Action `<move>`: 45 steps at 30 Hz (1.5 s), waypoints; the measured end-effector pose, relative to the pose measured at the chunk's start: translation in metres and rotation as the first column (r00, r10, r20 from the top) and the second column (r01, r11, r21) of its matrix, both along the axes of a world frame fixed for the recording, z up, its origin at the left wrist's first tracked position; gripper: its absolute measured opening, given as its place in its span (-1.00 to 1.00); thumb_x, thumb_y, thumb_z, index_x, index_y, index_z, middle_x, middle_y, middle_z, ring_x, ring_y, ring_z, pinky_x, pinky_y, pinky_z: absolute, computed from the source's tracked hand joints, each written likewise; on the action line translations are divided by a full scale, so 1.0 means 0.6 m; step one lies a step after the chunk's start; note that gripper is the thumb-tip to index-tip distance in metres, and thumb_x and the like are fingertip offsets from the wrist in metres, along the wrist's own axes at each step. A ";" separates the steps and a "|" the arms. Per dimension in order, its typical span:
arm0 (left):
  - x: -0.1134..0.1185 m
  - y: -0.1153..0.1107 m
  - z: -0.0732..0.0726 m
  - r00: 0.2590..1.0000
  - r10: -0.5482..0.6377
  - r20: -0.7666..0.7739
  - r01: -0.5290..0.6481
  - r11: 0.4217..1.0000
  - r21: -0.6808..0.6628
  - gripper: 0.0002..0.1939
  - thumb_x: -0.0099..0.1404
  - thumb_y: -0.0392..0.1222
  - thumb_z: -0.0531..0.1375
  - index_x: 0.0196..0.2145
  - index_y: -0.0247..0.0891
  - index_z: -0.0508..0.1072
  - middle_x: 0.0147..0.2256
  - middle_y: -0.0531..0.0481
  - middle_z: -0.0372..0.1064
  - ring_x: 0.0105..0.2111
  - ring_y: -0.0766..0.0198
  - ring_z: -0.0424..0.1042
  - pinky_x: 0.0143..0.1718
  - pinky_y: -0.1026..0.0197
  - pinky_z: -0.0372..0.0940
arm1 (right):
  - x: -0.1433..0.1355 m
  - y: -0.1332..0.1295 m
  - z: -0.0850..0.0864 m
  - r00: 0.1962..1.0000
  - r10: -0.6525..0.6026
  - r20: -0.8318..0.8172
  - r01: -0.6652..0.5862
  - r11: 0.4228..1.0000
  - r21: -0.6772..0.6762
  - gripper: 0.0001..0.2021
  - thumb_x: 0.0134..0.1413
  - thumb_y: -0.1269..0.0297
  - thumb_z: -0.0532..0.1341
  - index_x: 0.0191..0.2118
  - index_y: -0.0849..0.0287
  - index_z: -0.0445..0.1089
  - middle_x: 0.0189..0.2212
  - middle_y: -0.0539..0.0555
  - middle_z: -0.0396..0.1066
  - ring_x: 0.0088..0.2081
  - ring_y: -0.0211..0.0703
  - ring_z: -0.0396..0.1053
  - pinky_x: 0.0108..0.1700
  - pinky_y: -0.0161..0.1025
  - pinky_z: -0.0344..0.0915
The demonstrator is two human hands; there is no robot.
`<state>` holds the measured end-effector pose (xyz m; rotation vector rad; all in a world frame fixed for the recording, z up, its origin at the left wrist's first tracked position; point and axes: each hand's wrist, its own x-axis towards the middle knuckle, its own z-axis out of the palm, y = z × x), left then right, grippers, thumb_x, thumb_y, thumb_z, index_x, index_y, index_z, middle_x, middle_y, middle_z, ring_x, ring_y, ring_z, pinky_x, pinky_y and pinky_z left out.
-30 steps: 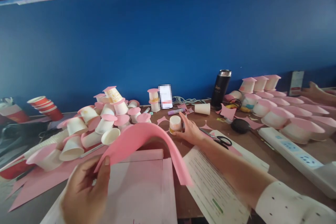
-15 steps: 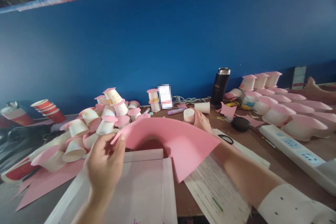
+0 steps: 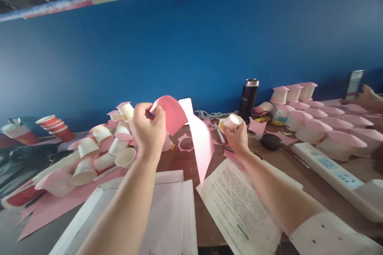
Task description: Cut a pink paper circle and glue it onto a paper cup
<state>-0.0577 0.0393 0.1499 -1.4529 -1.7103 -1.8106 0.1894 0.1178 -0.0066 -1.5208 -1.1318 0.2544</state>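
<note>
Pinched in my left hand is one end of a pink paper sheet, raised in front of me. The sheet bends and twists, and its far end hangs down over the table. My right hand has its fingers wrapped round a small paper cup with a bright white end, tilted above the tabletop. A pink paper offcut with a round hole lies under the sheet. A phone leans behind it, partly covered by the paper.
Paper cups with pink discs are heaped at the left; more capped cups stand in rows at the right. A black thermos, a power strip, a printed sheet and a white box surround my arms. Another person's hand shows far right.
My left hand has lifted the pink sheet up and to the right, and the sheet has twisted. My right hand has raised the cup and shifted it slightly right.
</note>
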 end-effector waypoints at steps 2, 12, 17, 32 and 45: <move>0.001 -0.007 -0.035 0.999 -0.045 0.025 0.045 0.999 -0.014 -0.87 0.16 -0.17 0.15 -0.34 -0.26 0.40 -0.44 0.07 0.37 -0.49 0.35 0.34 -0.43 0.29 0.23 | 0.008 0.004 0.001 0.997 -0.013 -0.073 0.016 0.999 0.037 -0.29 -0.15 0.05 0.27 0.17 0.09 0.12 0.10 0.20 0.26 0.06 0.09 0.28 0.08 0.04 0.22; -0.128 -0.109 -0.263 0.795 -0.506 -0.333 0.316 0.816 -0.485 -0.84 0.28 -0.26 0.05 -0.22 -0.18 0.40 -0.14 -0.06 0.47 -0.12 0.20 0.45 -0.09 0.15 0.35 | 0.016 -0.009 0.058 0.973 0.012 -0.229 0.029 0.984 0.175 -0.42 -0.09 0.15 0.24 0.08 0.19 0.16 -0.08 0.20 0.38 -0.10 -0.01 0.38 -0.03 -0.01 0.33; -0.155 -0.122 -0.280 0.680 -0.637 -0.363 0.301 0.694 -0.654 -0.74 0.24 -0.38 0.00 -0.20 -0.17 0.39 -0.06 -0.08 0.43 -0.05 0.16 0.40 -0.04 0.08 0.33 | 0.005 -0.025 0.075 0.999 0.032 0.035 -0.041 0.955 0.295 -0.30 -0.02 0.13 0.22 0.24 0.13 -0.03 0.11 0.26 0.22 0.07 0.06 0.27 0.02 0.06 0.30; -0.106 -0.096 -0.256 0.792 -0.528 -0.306 0.213 0.709 -0.672 -0.36 0.23 -0.27 0.05 0.25 -0.18 0.02 0.09 -0.16 0.26 0.07 0.09 0.30 0.04 0.00 0.26 | -0.110 -0.086 0.001 0.776 0.587 0.233 -0.595 0.803 -0.041 -0.21 -0.04 0.03 0.28 0.26 0.17 0.00 0.13 0.27 0.24 0.06 0.10 0.32 0.04 0.01 0.33; -0.238 -0.161 -0.286 0.761 -0.474 -0.442 0.065 0.734 -0.676 -0.68 0.24 -0.24 0.04 -0.07 -0.18 0.41 -0.15 -0.07 0.40 -0.10 0.13 0.38 -0.06 0.09 0.31 | -0.115 -0.090 -0.015 0.752 0.622 0.219 -0.615 0.781 -0.108 -0.21 -0.02 -0.01 0.27 0.28 0.10 -0.03 0.09 0.25 0.28 0.03 0.07 0.34 0.01 -0.01 0.32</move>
